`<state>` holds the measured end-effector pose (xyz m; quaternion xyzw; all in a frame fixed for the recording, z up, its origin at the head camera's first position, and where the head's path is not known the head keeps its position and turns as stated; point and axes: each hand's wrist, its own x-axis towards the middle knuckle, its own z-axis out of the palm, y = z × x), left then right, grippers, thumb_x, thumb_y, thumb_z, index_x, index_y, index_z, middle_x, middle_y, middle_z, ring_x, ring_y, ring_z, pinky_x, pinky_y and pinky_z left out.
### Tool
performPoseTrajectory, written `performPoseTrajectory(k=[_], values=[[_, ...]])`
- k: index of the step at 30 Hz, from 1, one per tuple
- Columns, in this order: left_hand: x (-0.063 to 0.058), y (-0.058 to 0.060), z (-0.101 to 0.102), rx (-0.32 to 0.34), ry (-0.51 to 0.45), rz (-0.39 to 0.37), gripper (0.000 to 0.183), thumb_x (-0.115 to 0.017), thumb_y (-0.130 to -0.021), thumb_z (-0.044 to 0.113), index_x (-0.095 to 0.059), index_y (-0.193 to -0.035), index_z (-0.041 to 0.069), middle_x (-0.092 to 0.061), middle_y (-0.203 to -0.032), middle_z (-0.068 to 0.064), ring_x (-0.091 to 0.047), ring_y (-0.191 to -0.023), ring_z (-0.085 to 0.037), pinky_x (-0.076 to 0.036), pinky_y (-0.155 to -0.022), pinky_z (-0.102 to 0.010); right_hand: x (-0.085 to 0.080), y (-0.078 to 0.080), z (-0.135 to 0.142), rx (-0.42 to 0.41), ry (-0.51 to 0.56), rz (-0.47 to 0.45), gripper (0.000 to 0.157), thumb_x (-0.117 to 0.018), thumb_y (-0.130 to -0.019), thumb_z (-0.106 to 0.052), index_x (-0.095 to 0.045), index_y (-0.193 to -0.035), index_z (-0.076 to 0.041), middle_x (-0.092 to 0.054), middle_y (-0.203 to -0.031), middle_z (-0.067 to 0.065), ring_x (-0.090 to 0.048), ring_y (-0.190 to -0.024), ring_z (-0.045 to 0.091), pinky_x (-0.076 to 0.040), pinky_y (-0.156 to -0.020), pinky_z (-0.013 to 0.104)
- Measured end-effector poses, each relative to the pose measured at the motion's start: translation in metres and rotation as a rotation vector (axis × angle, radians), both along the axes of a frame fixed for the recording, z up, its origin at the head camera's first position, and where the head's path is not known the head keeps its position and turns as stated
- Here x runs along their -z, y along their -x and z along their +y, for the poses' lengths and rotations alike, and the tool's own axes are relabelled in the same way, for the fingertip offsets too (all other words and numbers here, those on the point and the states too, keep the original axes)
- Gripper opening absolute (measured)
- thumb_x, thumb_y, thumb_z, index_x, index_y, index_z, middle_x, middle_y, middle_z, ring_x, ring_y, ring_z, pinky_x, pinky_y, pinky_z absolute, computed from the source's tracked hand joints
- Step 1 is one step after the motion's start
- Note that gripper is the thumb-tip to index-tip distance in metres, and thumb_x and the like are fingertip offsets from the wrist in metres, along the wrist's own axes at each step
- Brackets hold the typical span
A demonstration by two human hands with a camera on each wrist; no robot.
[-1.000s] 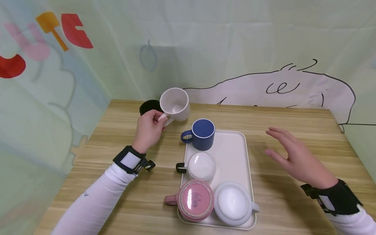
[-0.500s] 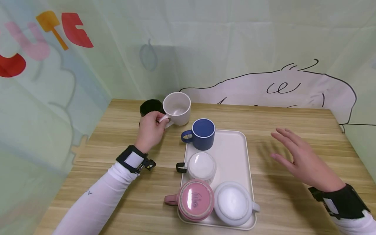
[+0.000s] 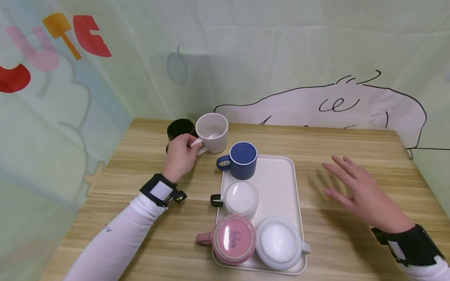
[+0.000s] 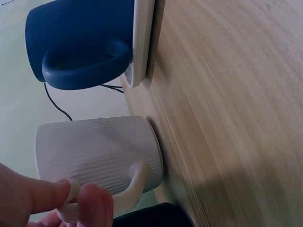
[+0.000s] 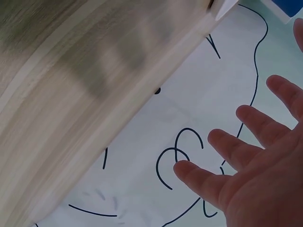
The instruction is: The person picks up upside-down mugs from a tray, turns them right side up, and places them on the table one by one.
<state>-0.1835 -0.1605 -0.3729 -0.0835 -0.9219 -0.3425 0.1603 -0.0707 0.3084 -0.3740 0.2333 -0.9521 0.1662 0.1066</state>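
Note:
My left hand (image 3: 180,155) pinches the handle of a white ribbed mug (image 3: 215,134), which stands mouth up near the table's back edge. In the left wrist view the thumb and fingers close round that handle (image 4: 135,189), and the mug's base is right at the wood. A dark mug (image 3: 181,128) sits just left of it, partly hidden behind the hand. Nearest on the right is a blue mug (image 3: 243,160), upside down on the tray's far left corner. Over the table right of the tray, my right hand (image 3: 365,195) hovers with its fingers spread and holds nothing.
The white tray (image 3: 277,175) also bears an upturned white mug (image 3: 241,199) with a black handle, an upturned pink mug (image 3: 234,239) and an upturned pale mug (image 3: 279,242). Their handles stick out past the tray's rim. A printed cloth (image 3: 267,54) hangs behind the table (image 3: 337,140).
My left hand has brought the white mug down and slightly toward me and the right, onto the table. The right hand has drifted a little to the right, still spread.

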Motion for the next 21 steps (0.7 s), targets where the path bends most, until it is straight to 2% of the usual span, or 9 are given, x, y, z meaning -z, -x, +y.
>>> performPoseTrajectory(k=[7, 12, 21], values=[[0.0011, 0.0016, 0.0003, -0.003, 0.004, -0.011, 0.018, -0.068, -0.094, 0.014, -0.068, -0.098, -0.003, -0.065, -0.085, -0.012, -0.057, -0.073, -0.024, -0.044, -0.064, -0.034, 0.0053, -0.0019, 0.0005, -0.005, -0.027, -0.013, 0.073, -0.073, -0.089, -0.037, -0.042, -0.153, -0.021, -0.033, -0.156, 0.020, -0.019, -0.147, 0.040, -0.014, -0.112, 0.067], [0.0012, 0.0027, 0.0002, -0.005, 0.009, -0.002, 0.018, -0.068, -0.094, 0.014, -0.068, -0.098, -0.003, -0.065, -0.086, -0.012, -0.057, -0.075, -0.025, -0.044, -0.065, -0.035, 0.0085, -0.0041, 0.0013, 0.001, -0.049, -0.034, 0.072, -0.072, -0.090, -0.039, -0.042, -0.153, -0.021, -0.028, -0.159, 0.017, -0.015, -0.148, 0.039, -0.012, -0.112, 0.067], [0.0015, 0.0047, 0.0008, -0.012, 0.012, -0.018, 0.019, -0.067, -0.095, 0.016, -0.068, -0.099, -0.002, -0.064, -0.086, -0.011, -0.057, -0.076, -0.025, -0.044, -0.064, -0.034, 0.0095, -0.0060, -0.0003, 0.008, -0.062, -0.040, 0.071, -0.071, -0.090, -0.041, -0.043, -0.153, -0.022, -0.028, -0.159, 0.018, -0.018, -0.146, 0.043, -0.011, -0.111, 0.069]])
